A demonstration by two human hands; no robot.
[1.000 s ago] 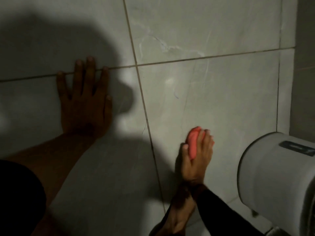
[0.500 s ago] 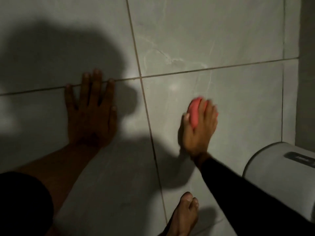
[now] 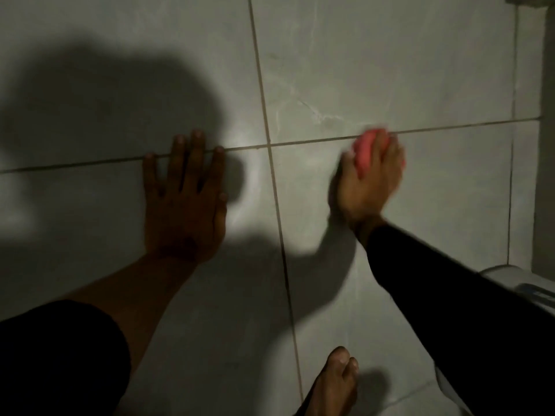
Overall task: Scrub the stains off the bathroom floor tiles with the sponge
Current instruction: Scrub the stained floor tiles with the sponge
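A pink sponge [image 3: 365, 152] is pressed onto the pale grey floor tiles [image 3: 390, 70], right at a grout line. My right hand [image 3: 371, 183] is shut on it, fingers curled over its top, blurred by motion. My left hand [image 3: 186, 199] lies flat on the tiles to the left with fingers spread, its fingertips reaching the same grout line. Faint whitish streaks mark the tile just beyond the sponge. Much of the left side lies in dark shadow.
A bare foot [image 3: 335, 385] rests on the floor at the bottom centre. A white rounded fixture [image 3: 507, 280] shows at the right edge behind my sleeve. A wall [image 3: 546, 145] rises along the far right.
My right hand has pushed the sponge forward across the tile, from near the foot up to the grout line. The left hand has stayed planted.
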